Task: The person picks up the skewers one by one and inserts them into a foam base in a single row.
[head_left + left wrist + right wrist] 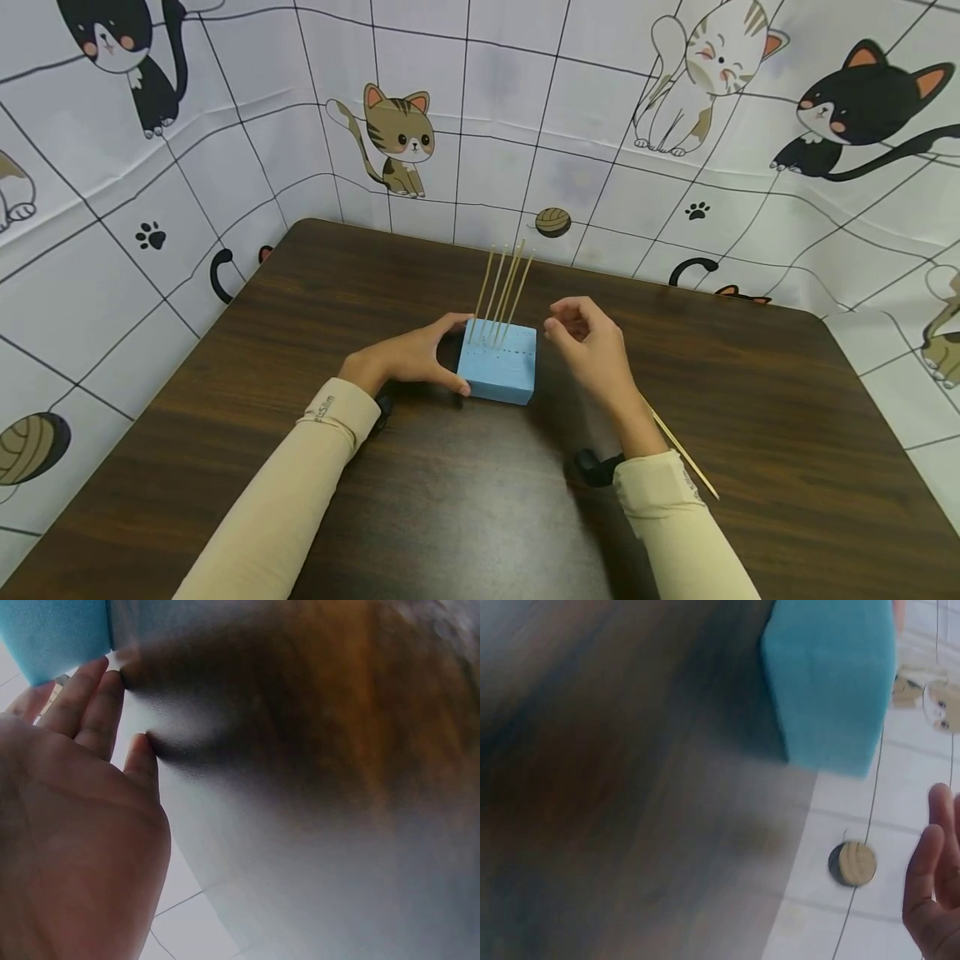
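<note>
Backdrop: a white cloth with black grid lines and cartoon cats [495,158] rises behind the work.
Table: a dark brown wood-grain table [450,508] carries everything handled.
Sleeves: the person's pale cream sleeves [277,492] reach in from the near edge.
Left hand: the left hand [412,354] grasps the block's left side, thumb at the near corner, fingers toward the far one, apparently steadying it.
Right hand: the right hand [596,346] is released, fingers loosely bent, just beside the block on its right; no stick shows in it.
Block: a light-blue, square-topped block, possibly foam [517,371], sits on the table between the two hands.
Sticks standing: about five thin, pale wooden sticks [510,287] stand clustered toward the block's far left; this part of the work looks done.
Sticks lying loose: one or more thin yellowish sticks [686,456] lie beside the right forearm, partly hidden; these look left to place.
Holes: a row of small dark holes [517,352] shows unfilled across the top, so the work seems only partway along.
</note>
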`<state>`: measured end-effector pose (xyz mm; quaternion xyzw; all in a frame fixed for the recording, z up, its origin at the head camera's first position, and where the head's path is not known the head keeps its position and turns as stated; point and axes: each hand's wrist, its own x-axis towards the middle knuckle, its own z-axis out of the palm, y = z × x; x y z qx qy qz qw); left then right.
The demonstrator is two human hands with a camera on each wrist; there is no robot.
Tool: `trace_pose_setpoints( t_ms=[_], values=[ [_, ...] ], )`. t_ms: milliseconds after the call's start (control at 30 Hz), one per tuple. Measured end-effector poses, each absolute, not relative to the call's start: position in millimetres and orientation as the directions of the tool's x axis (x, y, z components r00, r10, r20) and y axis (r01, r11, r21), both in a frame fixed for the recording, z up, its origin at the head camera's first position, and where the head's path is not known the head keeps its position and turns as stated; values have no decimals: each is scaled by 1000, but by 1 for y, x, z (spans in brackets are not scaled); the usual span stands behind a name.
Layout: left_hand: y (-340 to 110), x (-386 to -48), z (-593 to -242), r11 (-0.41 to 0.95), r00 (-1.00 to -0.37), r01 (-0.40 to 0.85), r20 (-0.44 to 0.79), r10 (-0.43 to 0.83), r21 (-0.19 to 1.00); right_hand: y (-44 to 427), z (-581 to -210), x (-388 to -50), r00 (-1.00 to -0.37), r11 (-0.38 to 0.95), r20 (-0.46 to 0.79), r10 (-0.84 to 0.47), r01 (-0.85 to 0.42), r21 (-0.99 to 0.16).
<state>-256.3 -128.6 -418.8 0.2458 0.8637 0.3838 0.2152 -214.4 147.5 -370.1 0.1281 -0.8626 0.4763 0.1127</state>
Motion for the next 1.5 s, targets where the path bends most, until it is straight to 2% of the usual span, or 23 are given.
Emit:
trace_pose_setpoints(
  t_ms=[233,467,933,1267,1500],
  values=[
    [-128,-257,-419,579,-784,255,-185,593,774,186,-379,-207,-983,647,129,-131,-183,-740],
    [-127,-256,-418,575,-779,254,-188,598,777,221,-383,-199,-993,717,8,-116,-89,-691],
    [-129,-257,-418,587,-780,257,-194,595,768,272,-393,-183,-987,787,-161,-23,82,-612],
    [-129,-256,-418,592,-785,258,-192,589,763,285,-393,-175,-965,850,-261,14,149,-505],
    [-129,-255,-418,585,-785,259,-186,591,769,289,-393,-173,-961,859,-276,16,154,-489]
  ],
)
